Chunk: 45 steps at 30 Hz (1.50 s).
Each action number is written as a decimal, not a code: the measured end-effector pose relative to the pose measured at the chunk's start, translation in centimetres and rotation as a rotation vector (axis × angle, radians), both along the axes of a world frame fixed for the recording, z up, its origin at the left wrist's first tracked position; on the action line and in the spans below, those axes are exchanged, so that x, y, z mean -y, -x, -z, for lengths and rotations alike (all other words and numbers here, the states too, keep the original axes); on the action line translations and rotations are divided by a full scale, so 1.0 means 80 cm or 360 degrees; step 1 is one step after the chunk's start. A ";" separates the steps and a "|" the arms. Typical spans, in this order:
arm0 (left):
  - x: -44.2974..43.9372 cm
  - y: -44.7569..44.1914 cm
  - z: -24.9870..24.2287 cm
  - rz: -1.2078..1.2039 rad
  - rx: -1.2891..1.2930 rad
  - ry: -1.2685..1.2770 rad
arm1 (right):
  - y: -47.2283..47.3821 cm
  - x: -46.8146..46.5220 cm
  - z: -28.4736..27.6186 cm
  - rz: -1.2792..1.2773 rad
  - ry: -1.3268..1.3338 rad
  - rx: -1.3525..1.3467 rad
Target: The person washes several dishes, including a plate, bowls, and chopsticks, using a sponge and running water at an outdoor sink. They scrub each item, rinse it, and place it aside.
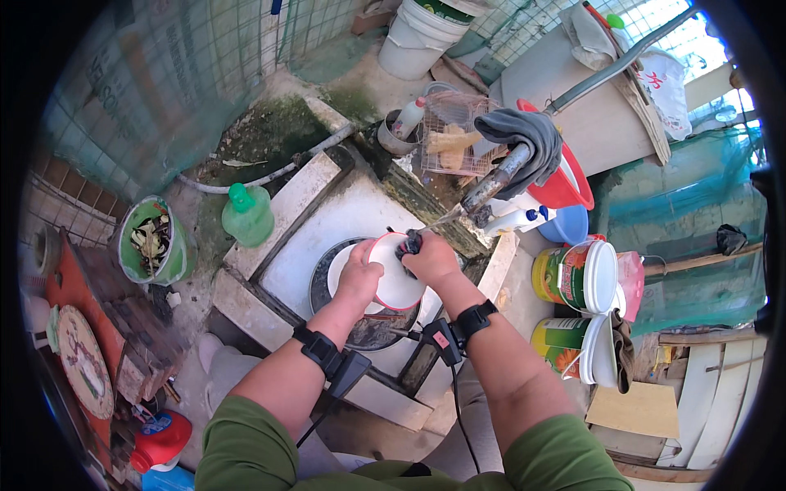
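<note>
My left hand point(359, 279) grips the rim of a white bowl point(393, 279) with a red edge, tilted over the low sink. Bunched in my right hand point(435, 259) is a dark scrubber point(408, 245), pressed against the bowl's far right rim. Below the bowl, another white dish point(339, 265) lies in a round dark basin point(319, 294), partly hidden by my hands. The basin stands on the white floor of the sink point(301, 239). A thin stream of water runs from the metal pipe point(497, 181) toward my right hand.
A grey cloth point(522, 147) drapes over the pipe. Left of the sink are a green pump bottle point(247, 216) and a bucket of scraps point(129, 242). Beyond sit a wire basket point(436, 159) and a red basin point(574, 178). Paint-style pails point(552, 273) line the right; a red jug point(161, 439) lies lower left.
</note>
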<state>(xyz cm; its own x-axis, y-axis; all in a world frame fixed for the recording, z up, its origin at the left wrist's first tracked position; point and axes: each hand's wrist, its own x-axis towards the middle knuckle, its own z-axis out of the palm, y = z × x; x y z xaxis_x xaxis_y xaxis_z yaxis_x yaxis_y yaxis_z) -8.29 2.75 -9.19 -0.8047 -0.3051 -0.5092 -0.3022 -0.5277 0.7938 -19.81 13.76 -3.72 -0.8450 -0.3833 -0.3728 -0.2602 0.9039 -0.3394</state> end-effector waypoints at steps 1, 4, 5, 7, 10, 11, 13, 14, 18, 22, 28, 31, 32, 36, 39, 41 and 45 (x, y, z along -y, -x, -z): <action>0.001 0.004 0.004 -0.0073 -0.0006 0.0026 | -0.004 -0.004 0.004 0.0211 0.0017 0.0057; 0.001 0.013 0.012 -0.0277 -0.0097 0.0126 | -0.032 -0.012 0.017 0.1001 0.0502 0.0785; -0.002 0.013 0.012 -0.0278 -0.0099 0.0172 | -0.041 -0.013 0.021 0.1267 0.0614 0.1023; -0.005 0.012 0.010 -0.0315 -0.0095 0.0249 | -0.043 -0.016 0.026 0.1540 0.0976 0.1433; 0.001 0.009 0.002 -0.0194 -0.0151 -0.0171 | -0.018 -0.024 0.025 0.0998 0.0736 0.0893; 0.006 0.007 -0.001 -0.0119 -0.0132 -0.0349 | -0.005 -0.029 0.023 0.0759 0.0652 0.0679; 0.015 0.007 -0.007 0.0022 -0.0171 -0.0182 | 0.014 -0.035 0.014 0.0191 0.0387 0.0267; 0.018 0.008 -0.009 0.0055 -0.0171 -0.0081 | 0.019 -0.037 0.008 0.0123 0.0425 0.0310; 0.016 0.010 -0.017 0.0149 -0.0127 0.0223 | 0.014 -0.022 -0.020 -0.0356 0.0161 -0.0276; 0.005 0.005 -0.023 0.0464 -0.0052 0.0698 | 0.004 0.012 -0.047 -0.1307 -0.0028 -0.0676; 0.001 0.004 -0.019 0.0531 -0.0013 0.0803 | -0.010 0.033 -0.047 -0.1879 -0.0076 -0.0663; 0.001 0.002 -0.009 0.0494 0.0068 0.0793 | 0.000 0.022 -0.035 -0.1603 -0.0118 -0.0668; 0.002 0.002 -0.006 0.0477 0.0058 0.0861 | 0.004 0.017 -0.030 -0.1444 -0.0116 -0.0608; 0.002 0.003 0.002 0.0335 0.0017 0.1048 | 0.014 -0.010 0.000 -0.0663 0.0026 -0.0368; 0.004 0.008 0.003 0.0257 0.0008 0.1017 | 0.006 -0.024 0.026 -0.0075 0.0248 0.0063; 0.006 0.011 0.004 0.0153 -0.0020 0.1010 | -0.007 -0.029 0.039 0.0361 0.0194 0.0234; 0.002 0.013 0.012 -0.0056 -0.0123 0.1024 | -0.057 -0.030 0.062 0.1397 0.0947 0.1226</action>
